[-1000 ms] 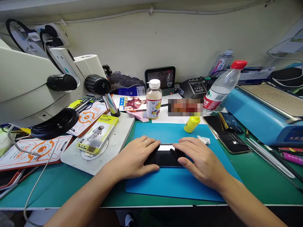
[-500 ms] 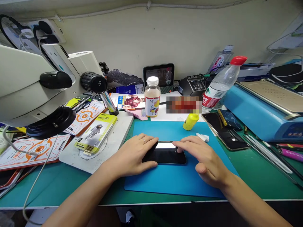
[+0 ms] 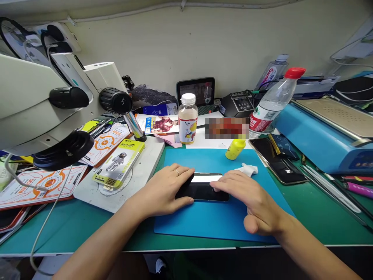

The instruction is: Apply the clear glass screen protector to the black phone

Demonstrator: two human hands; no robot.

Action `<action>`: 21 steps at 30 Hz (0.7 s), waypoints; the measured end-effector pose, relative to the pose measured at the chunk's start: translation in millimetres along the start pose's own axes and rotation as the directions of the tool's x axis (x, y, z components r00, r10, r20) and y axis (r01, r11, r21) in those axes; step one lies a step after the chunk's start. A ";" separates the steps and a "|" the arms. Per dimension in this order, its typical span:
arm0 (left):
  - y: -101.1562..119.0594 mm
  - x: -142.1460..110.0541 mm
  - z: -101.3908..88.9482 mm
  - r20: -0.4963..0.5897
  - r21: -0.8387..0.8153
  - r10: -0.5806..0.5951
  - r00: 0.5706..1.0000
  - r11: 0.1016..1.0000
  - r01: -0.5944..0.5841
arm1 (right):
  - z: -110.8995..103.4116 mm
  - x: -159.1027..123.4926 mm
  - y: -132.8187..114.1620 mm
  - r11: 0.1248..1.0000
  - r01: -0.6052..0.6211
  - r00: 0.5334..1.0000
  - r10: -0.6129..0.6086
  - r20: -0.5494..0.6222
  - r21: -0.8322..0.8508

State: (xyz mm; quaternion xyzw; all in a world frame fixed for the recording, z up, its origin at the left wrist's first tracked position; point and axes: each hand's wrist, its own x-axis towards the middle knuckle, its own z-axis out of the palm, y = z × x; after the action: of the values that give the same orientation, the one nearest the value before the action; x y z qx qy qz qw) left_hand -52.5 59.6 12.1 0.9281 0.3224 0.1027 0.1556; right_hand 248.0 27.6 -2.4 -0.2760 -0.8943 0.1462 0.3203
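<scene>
A black smartphone [image 3: 201,191] lies flat on the blue mat [image 3: 201,221], a bright reflection along its far side. Around the phone's left end is my left hand [image 3: 164,190], thumb at the near edge and fingers at the far edge, holding it. My right hand [image 3: 247,198] reaches over the right end. Its index fingertip touches the dark glass, while the thumb stands apart and nothing is gripped. Just behind the right knuckles lies a crumpled white tissue [image 3: 249,169], partly hidden. A small yellow bottle [image 3: 235,149] stands farther back on the mat.
At left, a microscope [image 3: 70,97] overhangs a yellow battery package [image 3: 119,163] on its white base. A drink bottle [image 3: 188,120] stands behind the mat. To the right are another phone [image 3: 279,167], tweezers [image 3: 332,188], a tilted water bottle [image 3: 275,103] and a blue machine [image 3: 317,136].
My right index fingertip has shifted slightly left and nearer me across the screen. More of the white tissue shows behind that hand. The left hand stays on the phone.
</scene>
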 end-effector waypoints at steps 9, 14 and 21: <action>-2.0 1.1 0.3 0.019 -0.010 -0.010 1.000 1.000 0.010 | 1.0 1.1 -0.7 0.998 0.047 0.999 -0.047 0.003 -0.032; -0.9 1.0 -1.0 0.033 -0.031 -0.008 0.999 0.999 0.009 | 1.2 -0.8 1.2 0.997 0.061 0.998 -0.062 -0.026 -0.046; -2.2 -0.6 0.0 0.021 -0.029 -0.005 1.000 1.000 0.006 | 2.4 -3.7 2.7 0.999 0.042 0.999 -0.042 -0.017 -0.005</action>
State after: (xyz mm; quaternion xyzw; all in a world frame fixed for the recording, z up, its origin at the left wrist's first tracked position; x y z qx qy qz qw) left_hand -54.2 60.9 11.3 0.9259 0.3217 0.0971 0.1726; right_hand 249.8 27.4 -7.1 -0.2591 -0.8974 0.1350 0.3305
